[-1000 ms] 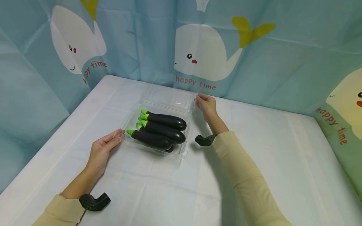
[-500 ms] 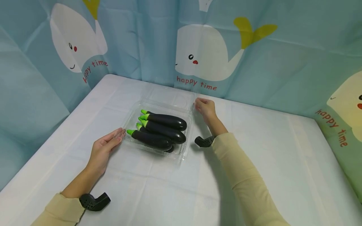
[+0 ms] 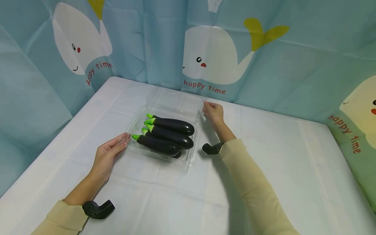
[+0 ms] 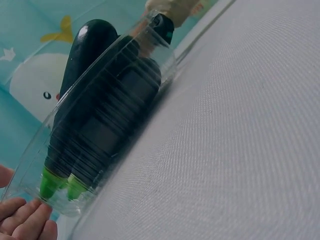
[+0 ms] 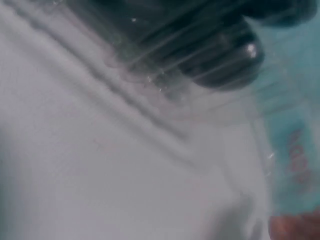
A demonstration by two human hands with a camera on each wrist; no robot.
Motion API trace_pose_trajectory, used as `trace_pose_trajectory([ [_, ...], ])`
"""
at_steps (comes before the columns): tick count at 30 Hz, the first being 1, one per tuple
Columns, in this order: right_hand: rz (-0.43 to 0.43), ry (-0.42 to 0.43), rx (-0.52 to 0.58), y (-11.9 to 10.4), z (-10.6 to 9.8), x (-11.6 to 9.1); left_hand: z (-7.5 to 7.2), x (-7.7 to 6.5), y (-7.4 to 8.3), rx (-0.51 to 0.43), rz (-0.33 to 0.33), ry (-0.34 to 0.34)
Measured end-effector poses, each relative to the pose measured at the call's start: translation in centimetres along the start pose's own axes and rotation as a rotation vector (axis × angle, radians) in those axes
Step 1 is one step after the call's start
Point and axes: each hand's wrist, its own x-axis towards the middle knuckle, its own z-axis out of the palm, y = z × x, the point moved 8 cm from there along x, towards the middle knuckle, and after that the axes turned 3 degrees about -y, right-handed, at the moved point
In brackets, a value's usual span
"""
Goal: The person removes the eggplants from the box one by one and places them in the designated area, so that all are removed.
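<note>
A clear plastic clamshell container sits on the table with its hinged lid swung back at the far side. Inside lie several dark eggplants with bright green stem ends. At the container's left corner, my left hand holds the rim between thumb and fingers; the left wrist view shows the fingers close by the green stem ends. My right hand pinches the right edge of the lid. Only a bit of a finger shows in the blurred right wrist view.
A white cloth covers the table. Behind it and at both sides hangs a blue curtain printed with white whales. Black camera mounts are worn on both wrists.
The lid has tipped back from a steeper angle, dipping lowest half a second ago and lifting slightly since. My right hand moved with it; the left hand and eggplants stay put.
</note>
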Motion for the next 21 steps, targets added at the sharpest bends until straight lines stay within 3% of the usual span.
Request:
trace_pose_trajectory([
  [4, -0.228, 0.07, -0.17, -2.9, -0.6, -1.6, -0.1, 0.0, -0.1, 0.001, -0.005, 0.004],
  [9, -0.41, 0.057, -0.201, -5.3, 0.1, -3.3, -0.1, 0.1, 0.0, 0.01, -0.013, 0.005],
  [15, -0.439, 0.012, -0.223, -6.0, 0.8, -4.0, 0.0, 0.1, 0.0, 0.014, -0.022, 0.008],
  [21, -0.432, -0.13, -0.25, -6.7, 2.4, -5.4, -0.1, 0.0, -0.1, 0.002, -0.017, 0.012],
])
